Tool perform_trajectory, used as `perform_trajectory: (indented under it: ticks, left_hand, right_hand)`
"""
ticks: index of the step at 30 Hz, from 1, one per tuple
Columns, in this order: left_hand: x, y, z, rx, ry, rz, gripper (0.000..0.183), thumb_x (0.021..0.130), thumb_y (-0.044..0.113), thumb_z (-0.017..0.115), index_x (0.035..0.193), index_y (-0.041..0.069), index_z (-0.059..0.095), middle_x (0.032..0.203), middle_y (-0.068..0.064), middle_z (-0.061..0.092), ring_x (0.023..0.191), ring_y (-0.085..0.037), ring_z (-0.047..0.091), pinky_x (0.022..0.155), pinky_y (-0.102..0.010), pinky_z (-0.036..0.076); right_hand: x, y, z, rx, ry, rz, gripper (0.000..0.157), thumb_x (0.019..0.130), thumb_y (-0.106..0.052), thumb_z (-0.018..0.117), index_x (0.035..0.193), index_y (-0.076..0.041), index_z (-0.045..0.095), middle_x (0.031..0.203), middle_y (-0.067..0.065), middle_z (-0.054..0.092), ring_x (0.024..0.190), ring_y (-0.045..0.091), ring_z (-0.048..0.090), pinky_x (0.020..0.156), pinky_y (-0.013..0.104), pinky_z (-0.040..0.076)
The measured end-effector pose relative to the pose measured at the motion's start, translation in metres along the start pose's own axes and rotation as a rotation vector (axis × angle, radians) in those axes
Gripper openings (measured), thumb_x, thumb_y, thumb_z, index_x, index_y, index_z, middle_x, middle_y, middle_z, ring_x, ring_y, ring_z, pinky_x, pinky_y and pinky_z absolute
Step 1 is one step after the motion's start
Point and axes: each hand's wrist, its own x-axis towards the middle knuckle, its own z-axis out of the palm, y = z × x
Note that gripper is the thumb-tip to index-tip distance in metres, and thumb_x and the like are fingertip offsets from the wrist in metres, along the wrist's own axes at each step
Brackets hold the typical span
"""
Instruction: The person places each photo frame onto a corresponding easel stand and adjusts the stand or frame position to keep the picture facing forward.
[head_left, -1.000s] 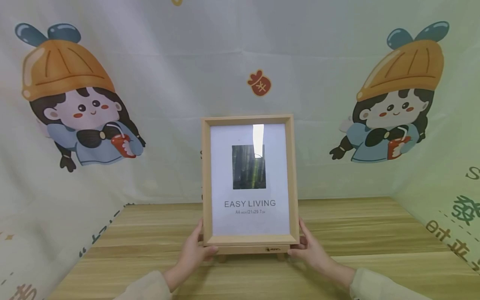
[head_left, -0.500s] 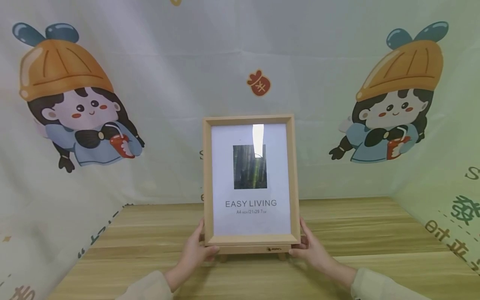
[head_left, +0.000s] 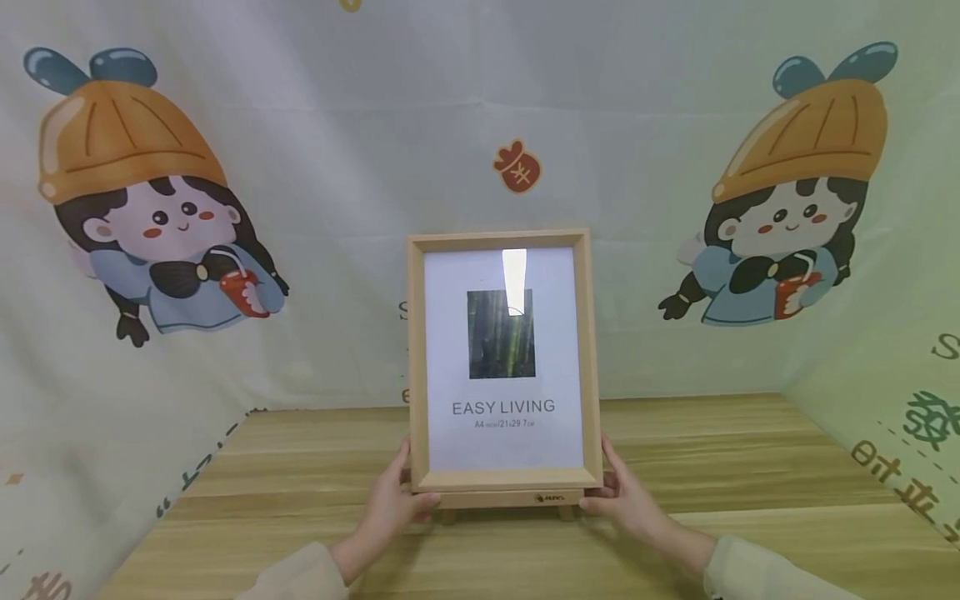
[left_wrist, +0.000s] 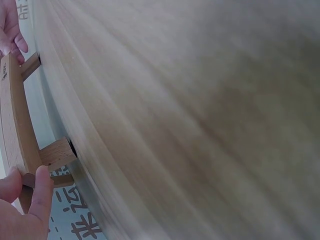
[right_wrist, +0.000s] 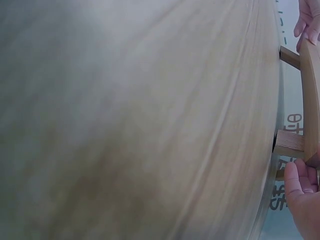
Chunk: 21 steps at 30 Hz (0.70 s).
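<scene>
A light wooden picture frame (head_left: pixel 506 479) stands upright on a small wooden tabletop easel (head_left: pixel 487 500), mid-table in the head view. Its white sheet (head_left: pixel 504 446) bears a dark bamboo photo and the words EASY LIVING. My left hand (head_left: pixel 392 498) grips the left end of the easel's ledge, thumb in front, fingers behind and below. At the ledge's right end my right hand (head_left: pixel 624 502) holds on the same way. In the left wrist view, the thumb and a finger pinch the ledge (left_wrist: pixel 20 120) beside a short leg (left_wrist: pixel 59 154). The frame hides the easel's upper part.
The wood-grain table (head_left: pixel 712 467) spreads around the easel on both sides. Behind it hangs a pale cloth backdrop (head_left: pixel 337 167) printed with cartoon figures and lettering, which also closes off the left and right sides.
In the head view the frame, easel and both hands sit very slightly further right than before. Both hands keep the same grip on the ledge.
</scene>
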Motion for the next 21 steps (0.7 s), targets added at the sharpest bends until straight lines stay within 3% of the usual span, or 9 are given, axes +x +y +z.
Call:
perform_trajectory:
  ticks: [11, 17, 21]
  left_hand:
    - [0.0, 0.0, -0.001, 0.012, -0.009, 0.011, 0.096, 0.068, -0.012, 0.07, 0.144, -0.004, 0.011, 0.112, -0.04, 0.048, 0.068, -0.025, 0.063, 0.054, -0.032, 0.058]
    - [0.0, 0.003, -0.007, 0.092, -0.022, 0.06, 0.1, 0.066, -0.004, 0.075, 0.142, -0.008, 0.01, 0.114, -0.04, 0.047, 0.084, -0.036, 0.062, 0.069, -0.036, 0.058]
    - [-0.005, 0.006, -0.013, 0.118, -0.074, 0.076, 0.105, 0.067, 0.004, 0.077, 0.142, -0.01, 0.004, 0.121, -0.038, 0.043, 0.094, -0.042, 0.058, 0.079, -0.04, 0.056]
  right_hand:
    - [-0.003, -0.004, 0.002, -0.053, 0.025, 0.003, 0.099, 0.075, 0.012, 0.061, 0.144, -0.003, -0.009, 0.121, 0.046, 0.038, 0.106, 0.048, 0.052, 0.086, 0.034, 0.054]
    - [-0.007, -0.01, -0.001, -0.304, 0.068, 0.037, 0.094, 0.071, 0.006, 0.069, 0.142, 0.008, 0.008, 0.121, 0.037, 0.044, 0.098, 0.038, 0.055, 0.082, 0.036, 0.055]
    - [-0.013, -0.022, -0.009, -0.46, 0.023, 0.035, 0.086, 0.078, -0.007, 0.068, 0.142, 0.006, 0.013, 0.124, 0.035, 0.043, 0.105, 0.046, 0.05, 0.09, 0.051, 0.048]
